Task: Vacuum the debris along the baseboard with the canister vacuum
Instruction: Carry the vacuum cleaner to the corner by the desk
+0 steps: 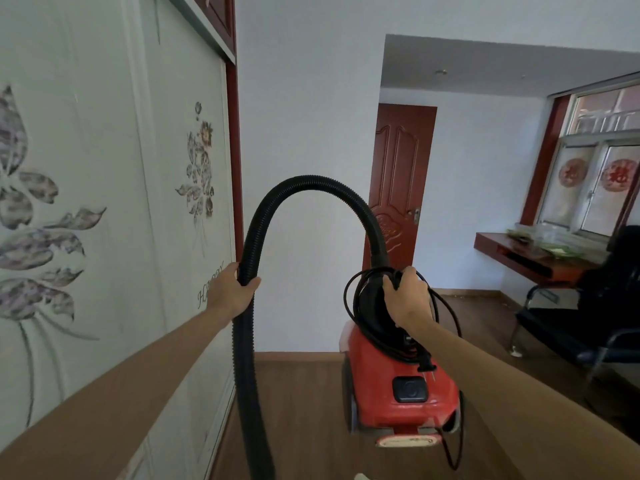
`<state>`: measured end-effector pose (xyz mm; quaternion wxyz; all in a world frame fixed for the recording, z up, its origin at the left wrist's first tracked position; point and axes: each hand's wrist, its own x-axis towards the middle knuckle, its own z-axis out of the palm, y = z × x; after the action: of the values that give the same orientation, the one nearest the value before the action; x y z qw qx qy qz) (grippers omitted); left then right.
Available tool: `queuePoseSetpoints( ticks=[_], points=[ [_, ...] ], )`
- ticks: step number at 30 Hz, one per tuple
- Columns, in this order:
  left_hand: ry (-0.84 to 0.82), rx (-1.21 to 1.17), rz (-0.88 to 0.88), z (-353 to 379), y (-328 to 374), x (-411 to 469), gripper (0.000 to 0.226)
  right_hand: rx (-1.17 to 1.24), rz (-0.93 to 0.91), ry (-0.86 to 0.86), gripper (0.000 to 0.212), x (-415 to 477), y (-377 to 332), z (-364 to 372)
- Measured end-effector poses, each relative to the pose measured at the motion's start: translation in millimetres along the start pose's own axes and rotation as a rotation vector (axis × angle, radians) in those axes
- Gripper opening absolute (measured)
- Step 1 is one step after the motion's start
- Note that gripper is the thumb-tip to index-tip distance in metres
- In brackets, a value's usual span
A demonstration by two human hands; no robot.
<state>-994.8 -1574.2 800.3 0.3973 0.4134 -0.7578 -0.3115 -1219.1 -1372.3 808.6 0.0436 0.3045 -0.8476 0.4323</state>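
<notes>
- While the left hand (235, 289) wraps fingers and thumb round the black ribbed hose (311, 183), the right hand (408, 296) curls over the top of the red canister vacuum (388, 372), gripping it with loops of the black power cord (445, 306) caught under the fingers.
- Hose: rises from the vacuum's front end, arches high between the two hands, passes down through the left grip and hangs past the bottom edge of the view; its far end is out of sight.
- Vacuum: right of centre, hanging under the right hand, rear end with the black button (410, 389) toward the camera; cannot tell if the wheels touch the wooden floor (304, 410).
- Plug (426, 367): dangles from the cord against the red body, just above the button.
- Baseboard (298, 356): wooden strip at the foot of the white wall ahead, behind the vacuum.
- Floral sliding panel (104, 202): close beside the left arm.
- Far side: red-brown door (398, 188), window (595, 168), wall-hung desk (512, 254), black chair (588, 306) at right.
</notes>
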Motion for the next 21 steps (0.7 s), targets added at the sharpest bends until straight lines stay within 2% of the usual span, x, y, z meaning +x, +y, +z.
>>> queuePoseSetpoints(
  ticks=[5,9,21],
  points=[
    [-0.019,0.004,0.026,27.3,-12.9,93.3,0.031,0.014,0.025,0.058,0.027,71.7,-12.8,45.7],
    [-0.027,-0.001,0.048,44.3,-19.1,123.4,0.045,0.018,0.025,0.075,0.026,102.9,-15.1,60.0],
    [-0.06,-0.047,0.051,148.5,-59.6,270.8,0.042,-0.007,0.024,0.053,0.022,270.3,13.1,133.4]
  ],
)
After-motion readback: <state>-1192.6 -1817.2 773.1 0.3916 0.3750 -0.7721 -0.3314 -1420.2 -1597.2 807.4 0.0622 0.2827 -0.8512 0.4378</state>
